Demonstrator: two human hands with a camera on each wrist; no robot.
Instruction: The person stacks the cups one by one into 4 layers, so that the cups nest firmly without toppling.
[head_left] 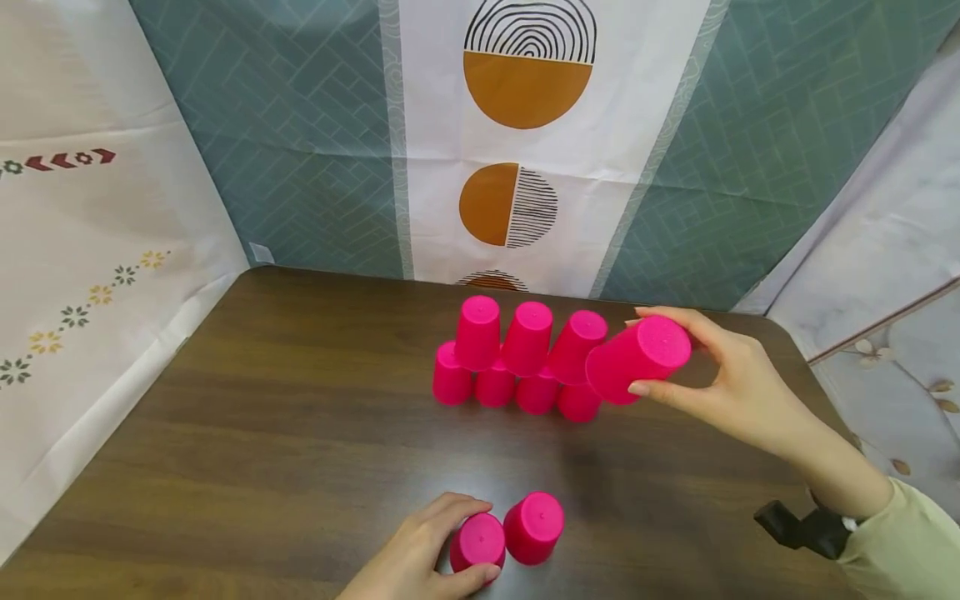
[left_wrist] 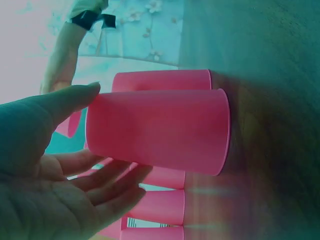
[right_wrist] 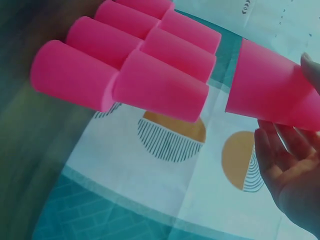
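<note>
Up at the right end of a two-level row of pink cups, my right hand (head_left: 738, 379) holds a tilted pink cup (head_left: 637, 358) between thumb and fingers. In the right wrist view a gap shows between this held cup (right_wrist: 272, 85) and the nearest upper cup (right_wrist: 160, 85). Three upside-down cups form the upper level (head_left: 527, 337), resting on several lower cups (head_left: 495, 387). Closer to me, my left hand (head_left: 420, 550) grips another upside-down pink cup (head_left: 478, 540) on the table, thumb on one side and fingers on the other. Right beside it stands one more upside-down cup (head_left: 534, 529).
Everything stands on a dark brown wooden table (head_left: 262, 433). A patterned cloth (head_left: 315, 167) hangs behind its far edge, with light cloths (head_left: 90, 275) at the sides. A black strap device (head_left: 806, 529) sits on the right wrist.
</note>
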